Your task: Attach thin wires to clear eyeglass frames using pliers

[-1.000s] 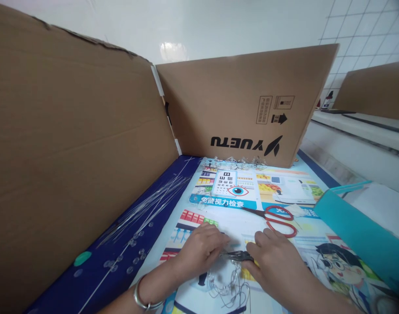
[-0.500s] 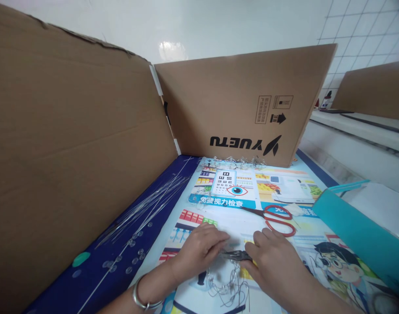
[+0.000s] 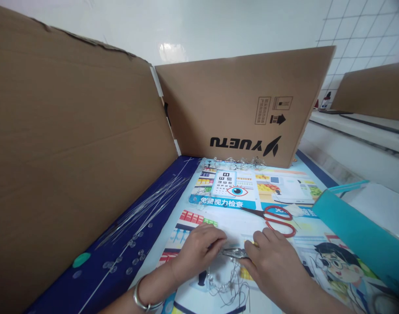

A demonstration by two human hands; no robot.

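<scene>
My right hand (image 3: 273,261) is wrapped round a pair of pliers (image 3: 234,253), whose metal jaws point left. My left hand (image 3: 199,246), with a silver bangle on its wrist, pinches thumb to forefinger just beside the jaw tips. It seems to grip a thin wire there, mostly hidden by the fingers. Below the jaws lies a loose ring of silvery wire with clear beads (image 3: 223,285), its stray ends spreading toward me. Red-handled scissors (image 3: 279,220) lie beyond my right hand.
Thin straight wires (image 3: 147,205) and clear beads (image 3: 135,261) lie on the dark blue surface at left. More beaded wire pieces (image 3: 233,163) line the foot of the cardboard panel (image 3: 238,104). A teal box (image 3: 356,231) stands at right on the printed poster.
The pliers have turned slightly in my right hand, and their jaws now catch more light. My left fingertips have shifted slightly left. The beaded wire stays almost where it was.
</scene>
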